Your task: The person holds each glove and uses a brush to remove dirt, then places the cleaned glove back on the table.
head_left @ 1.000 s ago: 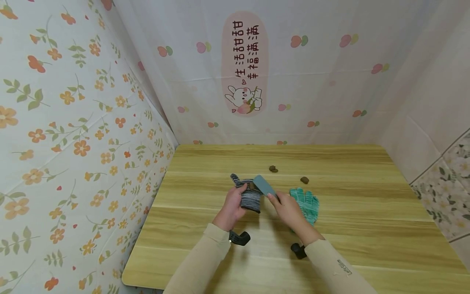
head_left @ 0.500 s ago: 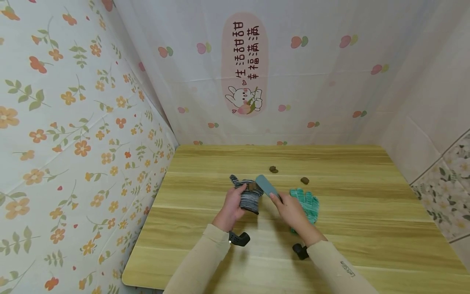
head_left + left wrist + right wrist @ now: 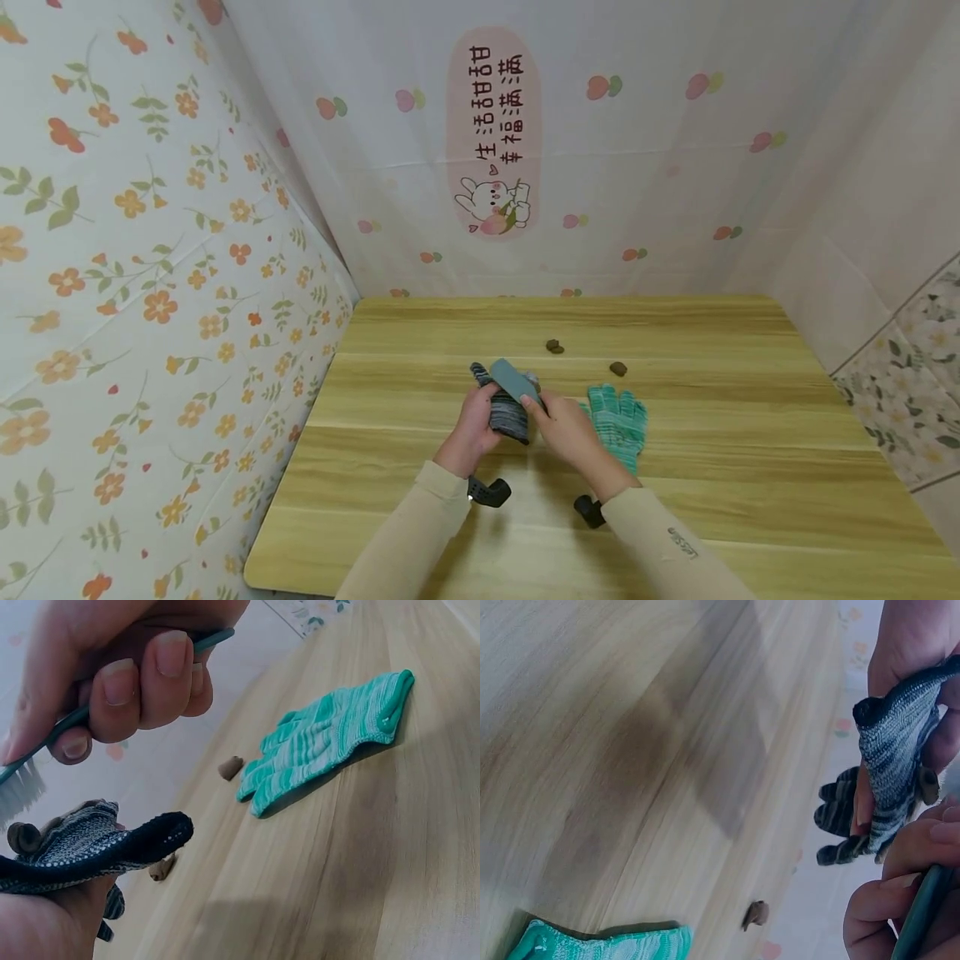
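My left hand grips a dark grey-and-black knitted glove, held up off the table. A blue-grey brush with white bristles is in my right hand, fingers curled round its handle. From the head view the brush lies across the upper part of the glove and covers it; whether the bristles touch cannot be told. A small brown lump shows on the glove in the left wrist view. To the right, beside my right forearm, a green-and-white knitted glove lies flat on the table.
Brown lumps lie on the wooden table beyond the hands: a pair and a single one farther right. A patterned cloth hangs behind the table, and a floral one along its left side.
The brush went slightly right off the glove, baring a brown patch, then came left across the glove and covered that patch. My left hand keeps its grip, nearly still.
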A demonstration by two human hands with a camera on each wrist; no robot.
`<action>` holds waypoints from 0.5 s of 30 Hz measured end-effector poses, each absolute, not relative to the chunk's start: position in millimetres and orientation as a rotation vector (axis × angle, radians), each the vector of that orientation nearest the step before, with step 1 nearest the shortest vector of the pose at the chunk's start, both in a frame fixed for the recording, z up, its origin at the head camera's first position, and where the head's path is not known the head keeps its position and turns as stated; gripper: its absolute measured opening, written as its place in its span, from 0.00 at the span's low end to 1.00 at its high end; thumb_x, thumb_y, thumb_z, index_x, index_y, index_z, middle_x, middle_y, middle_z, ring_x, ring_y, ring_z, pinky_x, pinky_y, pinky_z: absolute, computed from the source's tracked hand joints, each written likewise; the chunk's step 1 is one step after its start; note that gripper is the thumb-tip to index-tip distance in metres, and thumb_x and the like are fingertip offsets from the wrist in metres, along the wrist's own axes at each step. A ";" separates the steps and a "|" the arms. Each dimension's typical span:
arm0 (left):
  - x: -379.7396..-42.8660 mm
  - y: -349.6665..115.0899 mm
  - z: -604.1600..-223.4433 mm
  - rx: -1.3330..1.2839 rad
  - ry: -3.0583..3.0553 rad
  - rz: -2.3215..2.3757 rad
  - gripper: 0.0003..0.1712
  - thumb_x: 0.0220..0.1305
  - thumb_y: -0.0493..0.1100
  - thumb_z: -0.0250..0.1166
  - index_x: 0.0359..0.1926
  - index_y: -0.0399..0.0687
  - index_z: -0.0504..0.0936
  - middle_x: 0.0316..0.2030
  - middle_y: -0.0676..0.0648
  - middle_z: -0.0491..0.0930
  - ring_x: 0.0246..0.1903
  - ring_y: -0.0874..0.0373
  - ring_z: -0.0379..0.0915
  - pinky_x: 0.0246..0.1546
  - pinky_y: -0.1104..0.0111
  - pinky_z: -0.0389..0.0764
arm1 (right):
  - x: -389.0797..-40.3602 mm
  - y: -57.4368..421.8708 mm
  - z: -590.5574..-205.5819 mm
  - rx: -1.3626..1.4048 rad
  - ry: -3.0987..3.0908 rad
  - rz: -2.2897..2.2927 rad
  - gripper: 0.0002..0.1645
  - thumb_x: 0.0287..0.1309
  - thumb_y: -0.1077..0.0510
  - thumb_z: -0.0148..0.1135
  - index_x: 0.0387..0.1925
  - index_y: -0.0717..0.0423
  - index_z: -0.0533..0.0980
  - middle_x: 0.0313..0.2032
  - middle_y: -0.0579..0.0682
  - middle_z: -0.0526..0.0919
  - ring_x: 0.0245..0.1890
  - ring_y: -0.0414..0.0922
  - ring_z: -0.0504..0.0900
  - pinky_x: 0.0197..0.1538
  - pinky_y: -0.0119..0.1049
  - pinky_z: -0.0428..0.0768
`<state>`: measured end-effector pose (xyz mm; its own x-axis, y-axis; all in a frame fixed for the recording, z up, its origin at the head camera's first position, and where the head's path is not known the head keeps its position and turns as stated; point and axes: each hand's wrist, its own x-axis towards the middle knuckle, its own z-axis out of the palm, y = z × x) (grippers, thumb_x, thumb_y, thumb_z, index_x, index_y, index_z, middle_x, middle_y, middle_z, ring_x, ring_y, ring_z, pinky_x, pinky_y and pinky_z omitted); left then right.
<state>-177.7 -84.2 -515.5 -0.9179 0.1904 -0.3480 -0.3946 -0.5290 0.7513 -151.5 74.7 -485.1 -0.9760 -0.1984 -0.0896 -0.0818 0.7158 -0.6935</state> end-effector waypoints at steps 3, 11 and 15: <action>-178.3 -82.9 -516.3 -0.306 1.280 2.465 0.22 0.80 0.45 0.43 0.67 0.37 0.64 0.50 0.49 0.77 0.47 0.60 0.78 0.50 0.65 0.81 | -151.2 74.4 -486.1 -0.232 2.778 -1.071 0.25 0.77 0.40 0.47 0.43 0.57 0.77 0.21 0.49 0.69 0.21 0.44 0.67 0.28 0.37 0.67; -176.2 -83.2 -518.3 -0.372 1.287 2.444 0.20 0.80 0.45 0.44 0.63 0.36 0.64 0.45 0.48 0.77 0.43 0.59 0.78 0.46 0.66 0.81 | -150.2 82.0 -491.7 -0.241 2.808 -0.987 0.23 0.77 0.41 0.48 0.38 0.56 0.77 0.21 0.48 0.72 0.21 0.44 0.70 0.26 0.37 0.66; -177.1 -83.3 -520.3 -0.380 1.293 2.445 0.19 0.81 0.46 0.44 0.62 0.36 0.65 0.44 0.49 0.77 0.42 0.60 0.78 0.44 0.68 0.81 | -150.7 87.9 -493.6 -0.238 2.826 -0.962 0.25 0.77 0.41 0.49 0.41 0.58 0.78 0.23 0.50 0.76 0.22 0.44 0.73 0.26 0.38 0.68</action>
